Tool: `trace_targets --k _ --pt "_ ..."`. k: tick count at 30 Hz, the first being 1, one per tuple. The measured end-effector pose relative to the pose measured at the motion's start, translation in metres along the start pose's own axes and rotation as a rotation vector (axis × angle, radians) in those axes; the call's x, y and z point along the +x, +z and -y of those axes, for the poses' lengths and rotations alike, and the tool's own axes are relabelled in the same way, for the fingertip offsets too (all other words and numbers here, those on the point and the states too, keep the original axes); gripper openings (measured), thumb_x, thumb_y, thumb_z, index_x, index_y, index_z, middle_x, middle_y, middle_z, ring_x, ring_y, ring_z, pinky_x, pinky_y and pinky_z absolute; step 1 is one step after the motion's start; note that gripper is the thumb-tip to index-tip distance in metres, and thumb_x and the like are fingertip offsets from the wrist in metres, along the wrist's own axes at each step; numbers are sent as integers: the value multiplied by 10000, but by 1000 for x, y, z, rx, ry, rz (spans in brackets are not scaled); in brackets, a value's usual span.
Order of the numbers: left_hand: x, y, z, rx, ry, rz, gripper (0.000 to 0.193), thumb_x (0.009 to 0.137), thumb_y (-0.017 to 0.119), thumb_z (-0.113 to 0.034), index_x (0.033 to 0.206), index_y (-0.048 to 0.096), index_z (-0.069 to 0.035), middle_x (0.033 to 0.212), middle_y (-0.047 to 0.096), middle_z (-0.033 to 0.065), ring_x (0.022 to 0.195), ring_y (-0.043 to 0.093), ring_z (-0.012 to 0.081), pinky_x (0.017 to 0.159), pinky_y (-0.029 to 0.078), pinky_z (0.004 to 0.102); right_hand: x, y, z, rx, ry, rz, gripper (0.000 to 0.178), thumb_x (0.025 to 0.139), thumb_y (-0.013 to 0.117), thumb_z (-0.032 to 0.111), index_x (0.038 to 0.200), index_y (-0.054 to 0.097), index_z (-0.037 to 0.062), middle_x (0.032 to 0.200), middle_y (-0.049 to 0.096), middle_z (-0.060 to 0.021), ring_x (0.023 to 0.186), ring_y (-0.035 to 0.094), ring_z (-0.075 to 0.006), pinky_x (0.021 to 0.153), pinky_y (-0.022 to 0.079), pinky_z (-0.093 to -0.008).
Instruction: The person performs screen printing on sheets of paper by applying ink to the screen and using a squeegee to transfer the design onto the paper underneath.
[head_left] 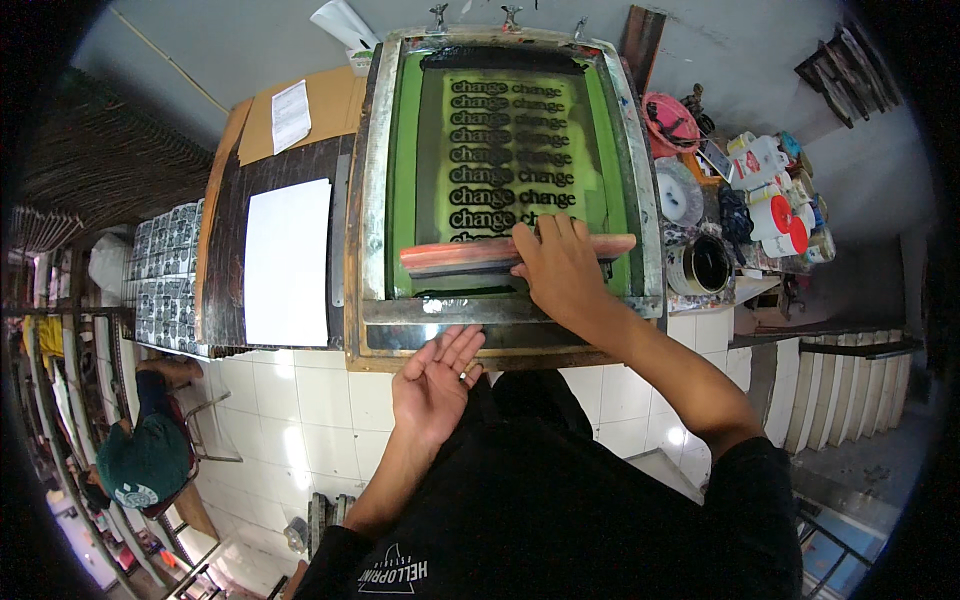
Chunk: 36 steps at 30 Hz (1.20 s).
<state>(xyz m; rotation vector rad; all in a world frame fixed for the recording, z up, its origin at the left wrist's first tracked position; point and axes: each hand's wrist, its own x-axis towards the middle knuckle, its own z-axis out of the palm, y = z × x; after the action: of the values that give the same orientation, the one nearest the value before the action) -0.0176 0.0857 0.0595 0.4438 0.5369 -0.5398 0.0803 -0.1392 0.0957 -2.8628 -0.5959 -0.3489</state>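
Observation:
My right hand [563,265] is closed around a long squeegee [460,257] with a reddish wooden handle and a dark lower edge. The squeegee lies across the near part of a silk-screen frame [620,190], whose mesh is green at the borders and carries rows of dark lettering in the middle. Black ink [500,60] is smeared along the mesh's far end. At the frame's front edge, my left hand [437,385] is held palm up with its fingers stretched out and nothing in it. A ring shows on one finger.
White paper sheets [288,265] lie on the dark table to the left, with brown cardboard [335,105] behind. An ink can [700,265] and several bottles [765,160] crowd the right side. Printed sheets [165,280] rest on a rack. A person in green [145,460] sits at lower left.

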Motion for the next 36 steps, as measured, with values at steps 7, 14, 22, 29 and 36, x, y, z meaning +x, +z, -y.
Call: trace_targets --k 7,14,22,29,36 --pt "-1 1 -5 10 -29 -25 458 940 560 -298 1295 514 -13 1446 513 181 1380 438 288 1079 306 452 41 9 -25 -72 -29 -90 331 741 758 164 987 556 73 882 541 -113 868 538 -281 761 392 -406" --pt "1 4 -9 32 -72 -43 461 940 551 -331 1291 521 -34 1440 519 156 1393 413 278 1105 272 450 97 22 -66 -95 -33 -126 355 743 771 159 1010 554 73 896 552 -120 883 550 -293 768 398 -413" --pt "4 0 -11 12 -107 -56 564 944 537 -336 1395 449 -9 1469 479 153 1407 384 295 1127 259 438 174 40 -122 -155 -28 -126 429 744 806 207 1061 551 72 949 593 -137 931 569 -315 787 405 -431" --pt "2 4 -8 56 -46 -102 619 927 518 -347 1411 415 24 1444 492 176 1387 412 312 1150 232 432 240 52 -167 -232 -49 -137 497 741 828 260 1094 536 67 965 625 -150 967 601 -336 803 425 -443" --pt "-6 9 -4 -102 -1 -148 529 926 558 -280 1344 481 36 1345 569 175 1310 483 331 1111 319 426 273 45 -178 -195 13 50 533 800 798 283 1194 525 51 1075 645 -187 1071 603 -374 905 420 -489"
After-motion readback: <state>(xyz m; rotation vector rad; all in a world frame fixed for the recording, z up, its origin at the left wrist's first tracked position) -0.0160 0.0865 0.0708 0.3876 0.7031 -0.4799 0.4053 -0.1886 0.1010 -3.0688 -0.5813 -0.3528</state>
